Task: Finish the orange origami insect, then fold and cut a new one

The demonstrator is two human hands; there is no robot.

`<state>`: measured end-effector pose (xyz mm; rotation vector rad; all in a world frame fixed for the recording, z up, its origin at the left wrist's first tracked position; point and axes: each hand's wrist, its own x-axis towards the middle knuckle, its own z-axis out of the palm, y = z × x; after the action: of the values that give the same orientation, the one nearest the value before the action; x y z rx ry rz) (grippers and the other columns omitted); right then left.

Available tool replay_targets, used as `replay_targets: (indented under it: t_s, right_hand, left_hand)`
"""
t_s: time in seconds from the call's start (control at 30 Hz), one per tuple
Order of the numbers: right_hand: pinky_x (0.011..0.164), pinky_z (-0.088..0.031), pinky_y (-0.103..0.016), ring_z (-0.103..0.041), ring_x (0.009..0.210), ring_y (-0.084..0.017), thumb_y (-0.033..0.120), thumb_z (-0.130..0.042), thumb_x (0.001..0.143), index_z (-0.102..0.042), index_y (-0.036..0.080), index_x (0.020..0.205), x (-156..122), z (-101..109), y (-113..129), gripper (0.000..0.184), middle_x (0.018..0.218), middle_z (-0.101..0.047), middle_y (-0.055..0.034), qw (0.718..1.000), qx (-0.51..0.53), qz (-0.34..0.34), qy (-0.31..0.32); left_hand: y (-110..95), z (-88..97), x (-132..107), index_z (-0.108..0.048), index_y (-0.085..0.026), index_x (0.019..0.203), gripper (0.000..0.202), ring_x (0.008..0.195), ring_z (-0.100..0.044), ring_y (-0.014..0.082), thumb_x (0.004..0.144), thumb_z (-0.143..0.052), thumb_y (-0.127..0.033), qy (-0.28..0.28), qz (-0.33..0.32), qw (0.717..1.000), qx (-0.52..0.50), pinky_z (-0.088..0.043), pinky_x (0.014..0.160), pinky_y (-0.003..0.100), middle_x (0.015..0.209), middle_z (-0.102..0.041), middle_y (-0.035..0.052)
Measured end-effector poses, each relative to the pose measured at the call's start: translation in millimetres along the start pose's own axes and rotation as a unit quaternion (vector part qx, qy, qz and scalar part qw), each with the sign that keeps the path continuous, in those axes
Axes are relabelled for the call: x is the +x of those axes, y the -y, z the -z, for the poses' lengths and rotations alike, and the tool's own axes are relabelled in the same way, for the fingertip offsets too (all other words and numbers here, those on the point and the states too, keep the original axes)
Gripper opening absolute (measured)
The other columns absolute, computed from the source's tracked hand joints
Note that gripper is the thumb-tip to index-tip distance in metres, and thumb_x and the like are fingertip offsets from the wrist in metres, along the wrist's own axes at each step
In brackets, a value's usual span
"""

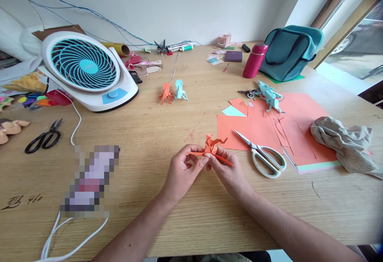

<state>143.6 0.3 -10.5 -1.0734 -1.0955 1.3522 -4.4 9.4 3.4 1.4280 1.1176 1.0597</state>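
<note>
An orange origami figure (210, 146) with thin, pointed limbs is held between both hands above the front middle of the table. My left hand (184, 170) pinches its left side between thumb and fingers. On the other side, my right hand (229, 170) grips the figure's lower right part, its thumb near the left thumb. Fingertips hide some of the folds. To the right lie white-handled scissors (269, 161) on the table, their blades over orange paper (239, 130). Farther back stand a folded orange insect (166, 93) and a light blue one (179, 90).
A white fan (86, 66) stands at the left, with black scissors (44, 136) and a blurred phone-like object (92, 178) nearer. Light blue folded figures (271, 96), a pink bottle (255, 60), a teal bag (289, 54) and crumpled cloth (341, 140) are at the right.
</note>
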Motion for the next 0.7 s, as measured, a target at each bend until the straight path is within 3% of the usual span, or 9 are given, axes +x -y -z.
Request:
replay_targets:
  t_s: [0.13, 0.27, 0.4, 0.57, 0.7]
  right_hand:
    - [0.066, -0.047, -0.028, -0.057, 0.064, -0.013, 0.057, -0.072, 0.081, -0.065, 0.018, 0.075, 0.0, -0.2, -0.1, 0.04, 0.07, -0.063, -0.0005, 0.998, 0.015, -0.031, 0.048]
    - [0.069, -0.047, -0.028, -0.057, 0.067, -0.013, 0.053, -0.073, 0.081, -0.068, 0.019, 0.082, -0.6, 0.8, 0.3, 0.035, 0.072, -0.064, 0.0001, 0.997, 0.026, -0.034, 0.056]
    - [0.07, -0.048, -0.028, -0.057, 0.067, -0.012, 0.048, -0.077, 0.08, -0.068, 0.02, 0.087, 0.0, 0.4, -2.4, 0.03, 0.076, -0.066, 0.0005, 0.997, 0.058, -0.041, 0.014]
    - [0.065, -0.048, -0.027, -0.056, 0.065, -0.012, 0.048, -0.078, 0.078, -0.067, 0.019, 0.079, 2.0, -1.3, -4.3, 0.031, 0.073, -0.065, 0.0, 0.995, 0.092, -0.037, 0.004]
    - [0.065, -0.05, -0.027, -0.056, 0.064, -0.01, 0.045, -0.083, 0.073, -0.07, 0.02, 0.089, 1.5, -1.5, -1.3, 0.032, 0.083, -0.067, 0.0, 0.995, 0.094, -0.045, 0.005]
  left_hand:
    - [-0.2, 2.9, 2.1, -0.064, -0.018, 0.077, 0.019, 0.057, -0.051, 0.0077, 0.088, -0.066, -0.033, -0.05, -0.019, 0.999, 0.004, -0.041, 0.052, 0.019, 0.074, -0.064, -0.001]
    - [3.5, 6.7, 3.2, -0.065, -0.017, 0.076, 0.02, 0.051, -0.045, 0.0061, 0.086, -0.069, -0.034, -0.084, 0.009, 0.996, -0.011, -0.038, 0.047, 0.018, 0.068, -0.061, -0.0028]
    - [4.1, 6.4, 3.0, -0.064, -0.017, 0.077, 0.023, 0.049, -0.045, 0.0063, 0.085, -0.07, -0.037, -0.072, 0.043, 0.995, -0.054, -0.04, 0.046, 0.018, 0.06, -0.056, -0.0047]
    - [2.7, 3.8, 3.1, -0.066, -0.017, 0.08, 0.023, 0.059, -0.052, 0.0086, 0.079, -0.078, -0.037, -0.046, 0.058, 0.993, -0.087, -0.042, 0.046, 0.018, 0.078, -0.066, 0.0003]
    - [3.2, 4.0, 3.5, -0.064, -0.017, 0.078, 0.022, 0.052, -0.045, 0.0055, 0.08, -0.078, -0.034, -0.07, 0.039, 0.993, -0.086, -0.038, 0.046, 0.018, 0.072, -0.061, -0.0028]
